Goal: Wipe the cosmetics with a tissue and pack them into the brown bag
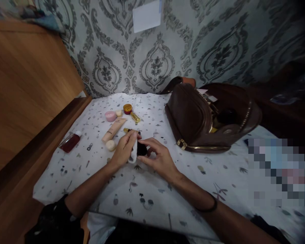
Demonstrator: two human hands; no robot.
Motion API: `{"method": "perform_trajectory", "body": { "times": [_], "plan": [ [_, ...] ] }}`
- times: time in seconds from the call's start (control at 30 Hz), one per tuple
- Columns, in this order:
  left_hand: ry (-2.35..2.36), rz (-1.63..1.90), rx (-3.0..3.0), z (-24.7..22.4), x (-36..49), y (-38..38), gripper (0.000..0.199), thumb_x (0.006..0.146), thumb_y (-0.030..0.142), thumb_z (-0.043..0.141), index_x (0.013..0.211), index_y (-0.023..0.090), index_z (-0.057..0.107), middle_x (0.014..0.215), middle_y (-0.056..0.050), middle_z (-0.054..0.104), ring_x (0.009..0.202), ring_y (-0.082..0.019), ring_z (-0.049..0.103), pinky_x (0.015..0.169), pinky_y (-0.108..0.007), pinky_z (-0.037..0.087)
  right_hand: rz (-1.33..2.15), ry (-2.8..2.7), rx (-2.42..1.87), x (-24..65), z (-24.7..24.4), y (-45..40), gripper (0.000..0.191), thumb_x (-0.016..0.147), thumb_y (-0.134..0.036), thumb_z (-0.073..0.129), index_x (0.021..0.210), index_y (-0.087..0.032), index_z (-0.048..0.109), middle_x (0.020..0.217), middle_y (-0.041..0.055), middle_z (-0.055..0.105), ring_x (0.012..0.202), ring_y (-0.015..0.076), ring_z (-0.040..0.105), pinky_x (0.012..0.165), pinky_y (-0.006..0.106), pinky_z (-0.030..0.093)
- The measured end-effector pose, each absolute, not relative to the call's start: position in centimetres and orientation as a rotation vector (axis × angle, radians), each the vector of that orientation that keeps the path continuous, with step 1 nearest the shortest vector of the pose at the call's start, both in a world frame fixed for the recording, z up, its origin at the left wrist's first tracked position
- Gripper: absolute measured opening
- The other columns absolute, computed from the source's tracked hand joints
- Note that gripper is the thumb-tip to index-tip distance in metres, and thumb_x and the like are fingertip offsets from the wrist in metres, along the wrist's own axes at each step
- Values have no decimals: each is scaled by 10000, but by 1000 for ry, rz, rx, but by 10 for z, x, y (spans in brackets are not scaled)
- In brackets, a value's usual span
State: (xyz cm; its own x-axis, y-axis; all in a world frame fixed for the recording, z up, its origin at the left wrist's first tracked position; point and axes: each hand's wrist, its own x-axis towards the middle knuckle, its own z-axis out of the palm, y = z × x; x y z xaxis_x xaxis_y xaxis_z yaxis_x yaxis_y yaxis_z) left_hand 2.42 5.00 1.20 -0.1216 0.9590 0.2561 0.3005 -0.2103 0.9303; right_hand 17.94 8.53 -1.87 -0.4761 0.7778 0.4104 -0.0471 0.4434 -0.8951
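My left hand [124,149] pinches a white cloth [133,155] against the side of a round black object [142,148]. The fingers of my right hand [161,156] curl round the right side of the same black object. Just beyond my left hand a small gold-capped item [127,129] lies on the sheet. Left of that hand are a beige tube [114,130] and a small cream-coloured jar [110,145]. Farther back sit a pink jar [110,116], a small pale jar [119,113], an amber jar [127,108] and a gold bottle [135,117].
An open brown leather bag [193,115] stands at the right on the patterned white sheet [132,193]. A bottle of red liquid [70,142] lies at the left, near a wooden cabinet [27,81]. Patterned wallpaper is behind. A blurred patch hides something at far right.
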Motion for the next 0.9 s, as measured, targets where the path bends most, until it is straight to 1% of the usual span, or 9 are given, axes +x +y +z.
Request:
{"method": "perform_trajectory", "body": {
  "times": [0.13, 0.23, 0.33, 0.43, 0.53, 0.67, 0.8, 0.87, 0.9],
  "plan": [
    [1409, 1311, 1688, 14, 31, 45, 453, 987, 579, 382, 850, 197, 583, 816, -23, 601, 821, -187, 558, 765, -291, 445, 870, -1881, -669, 180, -23, 82, 444, 750, -125, 646, 1175, -251, 676, 1025, 58, 681, 921, 213, 614, 766, 338, 533],
    [1392, 1330, 1652, 13, 29, 45, 397, 991, 533, 409, 859, 198, 576, 829, -19, 612, 814, -182, 565, 771, -289, 442, 851, -1901, -635, 179, -25, 81, 503, 780, -175, 673, 1271, -268, 616, 1094, 65, 662, 982, 228, 619, 815, 364, 552],
    [1404, 1383, 1513, 12, 24, 46, 327, 978, 481, 465, 869, 196, 581, 801, -5, 593, 762, -167, 557, 732, -277, 440, 948, -1824, -607, 178, -27, 80, 586, 781, -284, 749, 1335, -272, 560, 1212, 90, 585, 1006, 221, 622, 783, 349, 580],
    [1368, 1411, 1394, 11, 20, 48, 272, 953, 450, 518, 887, 197, 596, 761, 10, 580, 709, -153, 546, 699, -268, 440, 1038, -1759, -622, 176, -29, 79, 540, 749, -379, 806, 1241, -255, 623, 1273, 106, 517, 1029, 221, 621, 788, 354, 599],
    [1338, 1455, 1310, 12, 19, 51, 263, 914, 448, 578, 850, 194, 591, 727, 20, 567, 661, -139, 528, 654, -256, 435, 1104, -1790, -645, 177, -28, 79, 448, 733, -416, 825, 1132, -258, 694, 1265, 101, 521, 1112, 248, 598, 827, 375, 600],
    [1363, 1498, 1237, 11, 16, 54, 291, 874, 469, 637, 814, 188, 590, 699, 38, 547, 606, -114, 487, 595, -234, 406, 1211, -1814, -582, 178, -24, 78, 430, 758, -393, 810, 1162, -286, 707, 1275, 89, 551, 1165, 249, 590, 869, 384, 593],
    [1364, 1498, 1231, 8, 13, 57, 338, 874, 511, 629, 787, 186, 597, 677, 37, 550, 616, -117, 499, 604, -233, 412, 1262, -1788, -530, 176, -26, 75, 405, 786, -349, 785, 1171, -273, 686, 1331, 92, 567, 1215, 250, 583, 900, 387, 582],
    [1382, 1486, 1260, 7, 13, 57, 350, 899, 519, 591, 788, 188, 597, 673, 34, 549, 624, -121, 503, 616, -236, 416, 1285, -1773, -541, 174, -28, 74, 407, 791, -321, 774, 1177, -253, 662, 1310, 94, 601, 1174, 240, 611, 899, 376, 578],
    [1398, 1474, 1286, 8, 13, 56, 351, 914, 519, 570, 796, 190, 596, 677, 32, 547, 630, -124, 505, 623, -238, 417, 1300, -1768, -558, 173, -30, 73, 414, 794, -306, 766, 1185, -242, 645, 1262, 92, 634, 1107, 227, 642, 882, 366, 579]
  ]
}}
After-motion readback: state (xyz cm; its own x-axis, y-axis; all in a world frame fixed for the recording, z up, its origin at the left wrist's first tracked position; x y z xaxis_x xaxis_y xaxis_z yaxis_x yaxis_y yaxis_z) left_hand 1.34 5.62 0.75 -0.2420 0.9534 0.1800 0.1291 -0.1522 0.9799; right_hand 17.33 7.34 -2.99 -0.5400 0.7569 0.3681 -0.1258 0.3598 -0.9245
